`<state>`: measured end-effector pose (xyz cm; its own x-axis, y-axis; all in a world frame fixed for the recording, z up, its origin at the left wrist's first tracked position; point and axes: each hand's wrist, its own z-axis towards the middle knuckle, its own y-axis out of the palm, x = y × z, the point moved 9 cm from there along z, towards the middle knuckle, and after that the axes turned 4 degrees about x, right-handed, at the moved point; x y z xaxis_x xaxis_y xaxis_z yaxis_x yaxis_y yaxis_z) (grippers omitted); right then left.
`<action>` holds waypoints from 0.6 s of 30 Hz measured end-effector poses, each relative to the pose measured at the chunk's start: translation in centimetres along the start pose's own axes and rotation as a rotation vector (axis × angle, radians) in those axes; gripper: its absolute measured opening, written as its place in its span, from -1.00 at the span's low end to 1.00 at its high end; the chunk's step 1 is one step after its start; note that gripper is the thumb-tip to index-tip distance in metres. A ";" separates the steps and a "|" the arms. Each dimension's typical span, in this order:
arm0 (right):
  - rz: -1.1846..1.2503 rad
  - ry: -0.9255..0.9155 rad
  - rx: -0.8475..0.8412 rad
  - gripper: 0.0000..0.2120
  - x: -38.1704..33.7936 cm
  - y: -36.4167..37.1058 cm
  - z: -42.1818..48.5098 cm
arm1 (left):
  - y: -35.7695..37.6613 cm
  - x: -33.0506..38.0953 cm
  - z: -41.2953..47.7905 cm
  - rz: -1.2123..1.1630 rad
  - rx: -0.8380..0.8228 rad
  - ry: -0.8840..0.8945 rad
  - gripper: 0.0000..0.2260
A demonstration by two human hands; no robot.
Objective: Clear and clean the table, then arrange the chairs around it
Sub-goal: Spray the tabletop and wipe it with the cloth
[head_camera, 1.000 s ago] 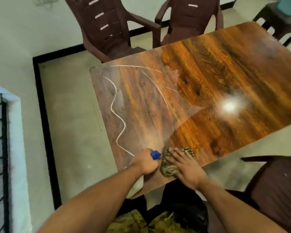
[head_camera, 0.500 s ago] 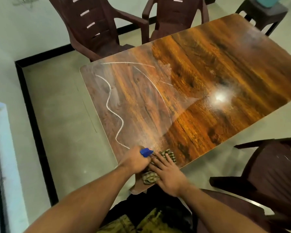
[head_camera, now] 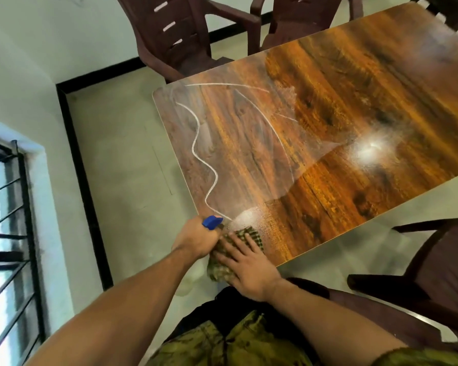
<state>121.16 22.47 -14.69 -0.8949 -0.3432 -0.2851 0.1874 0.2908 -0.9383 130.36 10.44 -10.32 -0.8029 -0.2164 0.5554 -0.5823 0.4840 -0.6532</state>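
From my head camera, my left hand is curled tight round the neck of a spray bottle. Its blue plastic nozzle sticks out past my knuckles, over the near corner of the bench. My right hand is just beside the left, touching it. Its fingers lie straight and spread, pressing flat on a crumpled green checked cloth at the bench's near edge. A pale, misty wet patch sits on the top just ahead of the cloth. The bench top is glossy wood-grain laminate, rectangular with rounded corners. A thin white wavy line runs along its left end. Three dark brown moulded plastic chairs show, two at the far side and one to my right.
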 end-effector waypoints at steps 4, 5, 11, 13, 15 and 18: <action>-0.045 -0.198 -0.075 -0.41 5.3 -1.0 -2.4 | -0.7 -0.1 0.2 -0.055 0.046 -0.001 -0.69; -0.043 -0.065 -0.044 -0.42 7.9 -1.8 -2.5 | -0.6 -0.3 0.1 -0.077 0.041 0.001 -0.71; 0.095 0.958 0.151 -0.35 10.3 -3.7 -0.7 | -0.9 -2.2 -0.9 -0.155 0.061 -0.032 -0.79; 0.118 0.694 0.138 -0.37 4.3 -2.4 1.7 | -1.2 -2.8 -1.0 -0.159 0.073 -0.055 -0.76; 0.064 0.265 0.047 -0.41 -0.9 -0.7 1.5 | -1.6 -2.9 -1.0 -0.173 0.081 -0.058 -0.76; -0.042 -0.179 -0.061 -0.44 -0.3 0.4 -2.0 | -1.5 -2.7 -0.6 -0.174 0.073 -0.047 -0.75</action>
<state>120.71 24.49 -14.53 -0.8141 -0.5081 -0.2810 0.1215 0.3242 -0.9382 133.52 10.82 -10.52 -0.6936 -0.3318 0.6394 -0.7190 0.3736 -0.5861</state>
